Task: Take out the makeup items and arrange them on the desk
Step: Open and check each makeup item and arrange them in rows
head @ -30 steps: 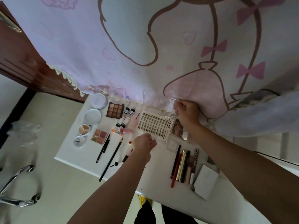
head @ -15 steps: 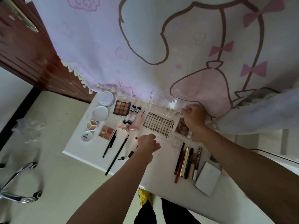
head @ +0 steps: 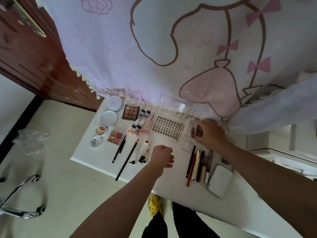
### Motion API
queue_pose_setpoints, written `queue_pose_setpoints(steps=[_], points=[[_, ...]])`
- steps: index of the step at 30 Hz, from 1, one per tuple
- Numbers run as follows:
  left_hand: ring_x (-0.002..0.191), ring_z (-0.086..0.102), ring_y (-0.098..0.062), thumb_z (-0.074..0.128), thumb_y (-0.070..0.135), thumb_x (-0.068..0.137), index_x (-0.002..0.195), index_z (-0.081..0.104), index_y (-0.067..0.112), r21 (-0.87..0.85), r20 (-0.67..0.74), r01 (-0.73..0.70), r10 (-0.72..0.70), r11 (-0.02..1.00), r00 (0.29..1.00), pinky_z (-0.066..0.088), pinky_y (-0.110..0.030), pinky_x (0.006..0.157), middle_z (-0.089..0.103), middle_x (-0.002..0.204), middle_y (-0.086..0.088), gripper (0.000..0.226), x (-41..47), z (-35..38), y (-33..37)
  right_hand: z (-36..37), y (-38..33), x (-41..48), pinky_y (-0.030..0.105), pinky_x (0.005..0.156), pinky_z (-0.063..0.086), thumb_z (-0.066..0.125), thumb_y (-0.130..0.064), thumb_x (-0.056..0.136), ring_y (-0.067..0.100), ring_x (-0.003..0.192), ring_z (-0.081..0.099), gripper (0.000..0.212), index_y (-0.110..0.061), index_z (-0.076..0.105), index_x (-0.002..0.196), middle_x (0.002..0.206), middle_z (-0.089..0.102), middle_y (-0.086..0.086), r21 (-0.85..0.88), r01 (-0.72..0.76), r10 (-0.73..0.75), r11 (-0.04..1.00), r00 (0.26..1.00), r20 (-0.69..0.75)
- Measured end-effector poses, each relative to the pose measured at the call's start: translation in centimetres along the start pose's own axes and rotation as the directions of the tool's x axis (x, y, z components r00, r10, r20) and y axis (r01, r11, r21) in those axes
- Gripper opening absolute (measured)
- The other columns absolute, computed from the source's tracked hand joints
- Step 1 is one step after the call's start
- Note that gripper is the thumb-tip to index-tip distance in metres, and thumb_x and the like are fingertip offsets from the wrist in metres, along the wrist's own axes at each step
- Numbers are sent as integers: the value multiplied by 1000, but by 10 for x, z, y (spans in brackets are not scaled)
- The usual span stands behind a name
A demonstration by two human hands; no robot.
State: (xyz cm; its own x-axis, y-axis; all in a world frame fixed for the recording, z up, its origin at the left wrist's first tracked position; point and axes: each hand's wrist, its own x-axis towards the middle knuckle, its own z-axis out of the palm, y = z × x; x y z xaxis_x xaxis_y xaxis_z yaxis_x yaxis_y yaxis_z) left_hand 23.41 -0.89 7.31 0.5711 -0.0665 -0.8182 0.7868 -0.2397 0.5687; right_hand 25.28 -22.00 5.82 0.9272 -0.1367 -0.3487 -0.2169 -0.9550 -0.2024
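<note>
While right fingers (head: 200,124) pinch a clear case (head: 195,133), left fingers (head: 170,160) curl over the desk (head: 171,179).

soft, rather dim daylight, filtering through the pink curtain (head: 154,48) behind the desk (head: 171,184). faint, diffuse shadows only. mild glare on the clear box lid (head: 178,107). strong wide-angle bending toward the edges; fine detail slightly smeared, small labels hardly legible.

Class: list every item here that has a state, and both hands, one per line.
Lash case, lid raised open.
Nine-pan palette, pans showing.
Four-pan palette, pans showing.
Three-part pot, uncovered.
Right hand, grips small clear box.
Left hand, fingers curled; contents hidden.
</note>
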Motion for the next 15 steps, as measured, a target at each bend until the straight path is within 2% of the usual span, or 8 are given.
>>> queue_pose_setpoints(steps=[3, 6, 11, 13, 15], points=[[68, 59, -25, 50, 8, 91, 101, 60, -1, 84, 14, 15, -17, 996, 1000, 54, -35, 65, 62, 81, -14, 17, -1, 6, -10, 7, 0, 7, 40, 94, 42, 67, -37, 82, 26, 128, 40, 65, -22, 42, 140, 139, 46, 5, -91, 50, -44, 995, 996, 72], [68, 58, -24, 49, 8, 92, 97, 59, 0, 125, 24, 31, -35, 992, 999, 51, -33, 63, 62, 81, -14, 14, -2, 10, -16, 16, 1, 14, 40, 95, 43, 70, -39, 77, 26, 123, 45, 68, -22, 44, 137, 137, 48, 5, -170, 52, -36, 984, 995, 96], [68, 58, -24, 49, 9, 92, 103, 59, -2, 155, 13, 43, -46, 987, 999, 51, -33, 64, 62, 82, -14, 19, -3, 9, -19, 23, 5, 17, 38, 92, 43, 74, -38, 70, 27, 117, 51, 73, -23, 44, 135, 129, 53, 5, -138, 44, -33, 989, 996, 82], [68, 58, -24, 49, 9, 92, 103, 59, -2, 149, 16, 44, -47, 988, 999, 51, -32, 64, 62, 82, -14, 19, -3, 8, -19, 21, 7, 16, 36, 86, 44, 75, -38, 63, 26, 108, 54, 59, -26, 52, 116, 116, 56, 2, -73, 31, -27, 997, 998, 59], [68, 59, -24, 49, 8, 92, 102, 60, -2, 129, 19, 36, -39, 991, 999, 52, -34, 65, 62, 81, -14, 17, -4, 7, -17, 16, 9, 12, 34, 77, 47, 73, -40, 54, 21, 93, 56, 42, -29, 50, 88, 97, 57, -5, -7, 3, -3, 1000, 1000, 28]])
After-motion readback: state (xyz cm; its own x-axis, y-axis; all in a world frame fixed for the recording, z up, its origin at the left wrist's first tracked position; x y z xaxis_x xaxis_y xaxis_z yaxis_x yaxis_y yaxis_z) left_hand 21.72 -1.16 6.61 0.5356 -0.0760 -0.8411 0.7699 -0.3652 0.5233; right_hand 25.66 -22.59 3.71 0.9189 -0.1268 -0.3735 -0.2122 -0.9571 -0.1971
